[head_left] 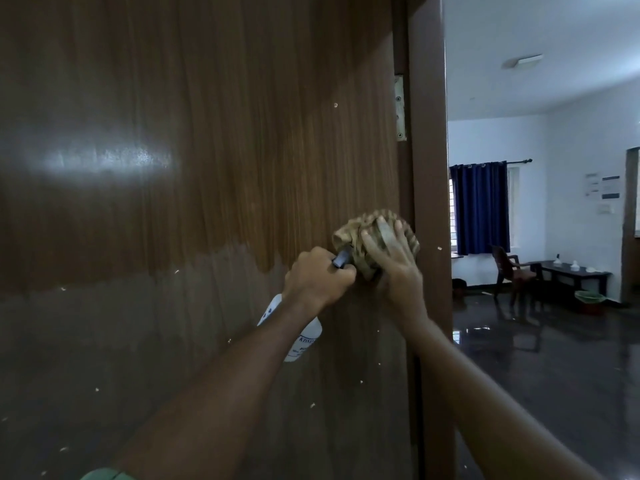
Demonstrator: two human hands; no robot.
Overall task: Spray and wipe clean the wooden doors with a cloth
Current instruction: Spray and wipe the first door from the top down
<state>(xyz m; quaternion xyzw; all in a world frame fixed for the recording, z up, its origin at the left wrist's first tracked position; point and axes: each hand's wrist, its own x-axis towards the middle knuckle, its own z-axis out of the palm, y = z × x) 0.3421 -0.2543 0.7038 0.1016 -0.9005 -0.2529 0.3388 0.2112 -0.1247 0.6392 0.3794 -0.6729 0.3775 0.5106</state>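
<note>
Up close, right hand (pixel 391 258) presses a crumpled tan cloth (pixel 363 237) against the grained wooden door (pixel 207 168); left hand (pixel 317 278) grips a white spray bottle (pixel 304 336).

The door (pixel 173 202) was brown wood-grain with a glossy sheen, its hinge (pixel 400 107) dull metal. The cloth (pixel 363 237) looked coarse and crumpled, the spray bottle (pixel 306 336) smooth white plastic.
</note>
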